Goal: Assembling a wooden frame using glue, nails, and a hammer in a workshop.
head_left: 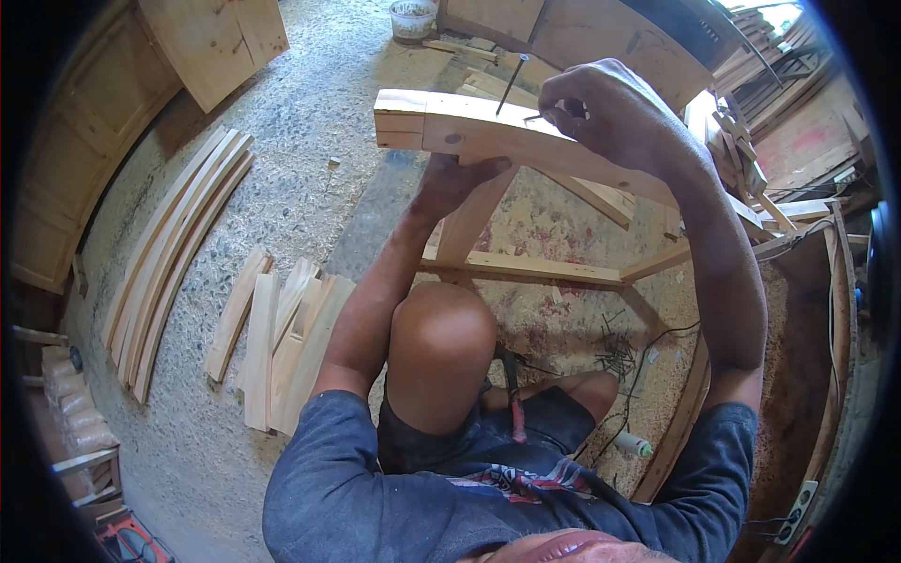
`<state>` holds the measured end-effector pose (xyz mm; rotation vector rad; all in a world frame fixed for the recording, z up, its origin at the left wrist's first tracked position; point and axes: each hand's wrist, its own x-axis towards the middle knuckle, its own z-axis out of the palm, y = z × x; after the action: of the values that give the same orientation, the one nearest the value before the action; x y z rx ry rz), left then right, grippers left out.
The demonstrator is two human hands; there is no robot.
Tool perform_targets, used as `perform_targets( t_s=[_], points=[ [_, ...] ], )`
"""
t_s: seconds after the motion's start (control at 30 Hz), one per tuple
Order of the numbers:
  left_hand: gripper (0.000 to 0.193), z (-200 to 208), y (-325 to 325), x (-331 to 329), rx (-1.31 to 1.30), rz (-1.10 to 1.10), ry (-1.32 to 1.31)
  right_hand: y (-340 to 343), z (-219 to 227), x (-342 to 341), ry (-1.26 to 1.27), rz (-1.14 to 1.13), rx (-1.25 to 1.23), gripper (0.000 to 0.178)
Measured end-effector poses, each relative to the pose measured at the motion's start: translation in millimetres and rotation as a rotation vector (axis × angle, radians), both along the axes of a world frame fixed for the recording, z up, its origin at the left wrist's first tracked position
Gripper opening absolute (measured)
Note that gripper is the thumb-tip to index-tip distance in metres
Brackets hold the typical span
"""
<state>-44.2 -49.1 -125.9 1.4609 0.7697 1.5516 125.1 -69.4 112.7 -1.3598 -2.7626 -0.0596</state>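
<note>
A pale wooden beam [526, 141], part of a wooden frame, lies across in front of me. A long nail [511, 84] stands tilted in its top face, near the left end. My left hand [460, 183] grips the beam from below, its thumb stretched along the underside and the other fingers hidden. Just right of the nail, my right hand [605, 103] is curled closed over the beam's top. A thin dark piece like another nail [533, 117] sticks out from its fingers. A hammer with a red grip [517, 418] rests by my lap.
Long curved strips [178, 272] and shorter boards [291, 347] lie on the floor at left. Loose nails [615, 357], a cable [643, 361] and a white bottle [633, 444] are low on the right. Scrap wood [741, 169] is piled at right; a bucket [413, 19] stands far off.
</note>
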Motion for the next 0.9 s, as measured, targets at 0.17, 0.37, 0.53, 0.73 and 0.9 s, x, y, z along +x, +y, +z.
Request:
perform_targets(
  t_s=[0.17, 0.37, 0.53, 0.73, 0.9],
  points=[
    [0.049, 2, 0, 1, 0.018, 0.000, -0.016, 14, -8, 9, 0.036, 0.140, 0.094, 0.014],
    [0.048, 10, -5, 4, -0.072, 0.043, 0.059, 30, -4, 5, -0.069, 0.193, 0.149, 0.015],
    [0.051, -6, 3, -4, -0.044, -0.020, -0.014, 41, 3, -20, -0.129, 0.200, 0.003, 0.016],
    [0.055, -7, 21, 3, -0.096, -0.093, -0.101, 61, 9, -29, -0.217, 0.065, -0.128, 0.044],
    [0.054, -7, 19, -4, -0.111, -0.058, -0.083, 39, 43, -43, -0.204, 0.164, -0.334, 0.071]
  ],
)
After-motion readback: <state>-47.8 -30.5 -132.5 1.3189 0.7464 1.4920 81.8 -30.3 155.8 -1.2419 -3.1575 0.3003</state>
